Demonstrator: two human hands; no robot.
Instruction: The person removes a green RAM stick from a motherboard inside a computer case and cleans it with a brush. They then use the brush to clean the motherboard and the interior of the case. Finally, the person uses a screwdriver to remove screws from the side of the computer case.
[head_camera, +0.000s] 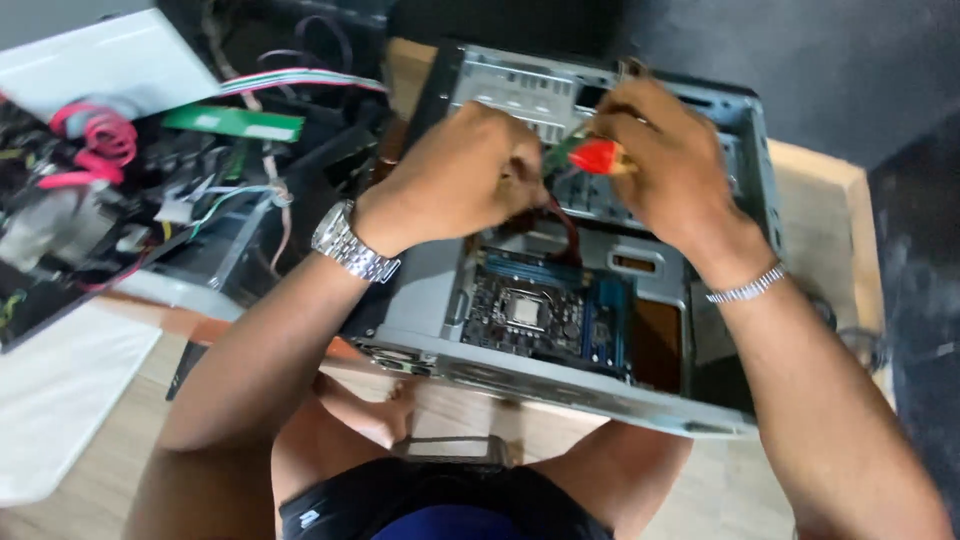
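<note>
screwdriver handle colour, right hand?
Red, with a green end; the screwdriver handle shows in the head view, in the right hand.

Soft, even daylight, brightest at the left where the white sheet (60, 400) nearly washes out. The top right corner sinks into dark. Motion blur smears both hands (560, 170) and the red handle (598, 157); the blue board (545, 315) stays fairly crisp. Edges bend slightly.

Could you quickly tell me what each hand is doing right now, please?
Left hand: fingers curled shut inside the open computer case; what they hold cannot be told.
Right hand: closed on a red-handled screwdriver.
</note>
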